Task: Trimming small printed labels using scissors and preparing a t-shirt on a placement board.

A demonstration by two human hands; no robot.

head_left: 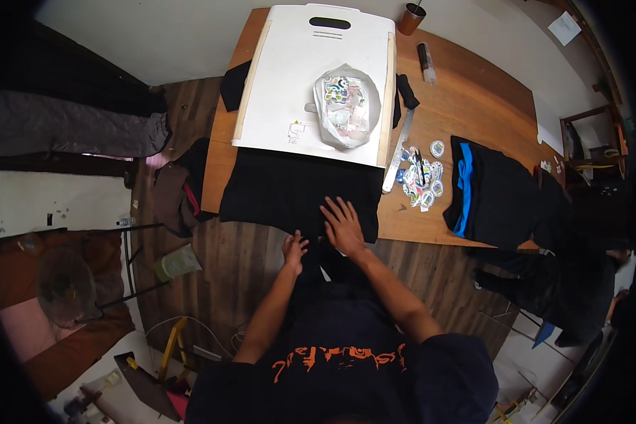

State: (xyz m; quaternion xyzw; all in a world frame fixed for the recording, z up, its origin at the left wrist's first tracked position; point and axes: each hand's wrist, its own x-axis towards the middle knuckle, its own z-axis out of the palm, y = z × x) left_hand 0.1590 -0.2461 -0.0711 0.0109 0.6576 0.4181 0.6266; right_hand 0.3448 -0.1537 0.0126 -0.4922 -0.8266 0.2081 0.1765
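Black fabric [290,187] lies over the near edge of the table, its far part passing under a white board [275,92]. My right hand [343,227] rests on the fabric near its right front corner, fingers spread. At the fabric's near edge, my left hand [295,251] is held with its fingers loosely bent and apart, and nothing shows in it. Upon the board sits a clear plastic bag [373,99] with colourful stickers and pinkish packets inside.
Right of the board are a metal ruler [400,152], a pile of round stickers [420,189] and folded black garments [498,191] with a blue strip. A brown cup [410,19] stands at the back. Another person [579,290] is at the right. A fan [66,286] stands left.
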